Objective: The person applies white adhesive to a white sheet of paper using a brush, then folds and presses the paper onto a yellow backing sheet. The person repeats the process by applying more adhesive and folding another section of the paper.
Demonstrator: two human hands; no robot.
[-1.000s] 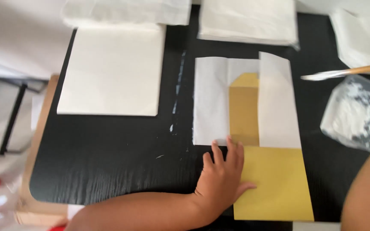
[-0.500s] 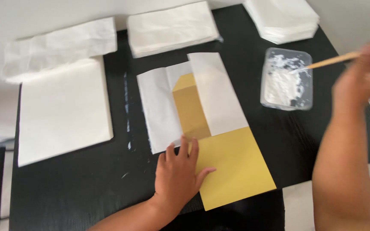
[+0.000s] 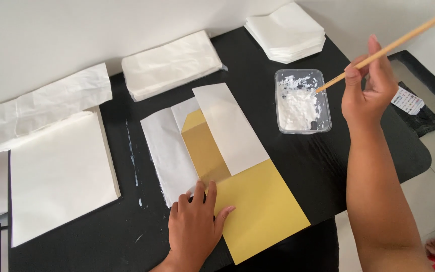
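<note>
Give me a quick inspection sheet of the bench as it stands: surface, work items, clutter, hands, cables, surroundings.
Surface: black table, white smears along its left part.
Work items: yellow template on partly folded white sheet; clear tub of white paste; wooden stick.
Clutter: white paper stacks.
Hands: left hand flat on template and sheet; right hand holds stick, tip at tub.
Cables: nothing seen.
Surroundings: white wall, dark mat, a bare foot at bottom right.

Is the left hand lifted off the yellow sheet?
No, the left hand lies flat on the yellow sheet, pressing it and the white paper onto the black table.
</note>
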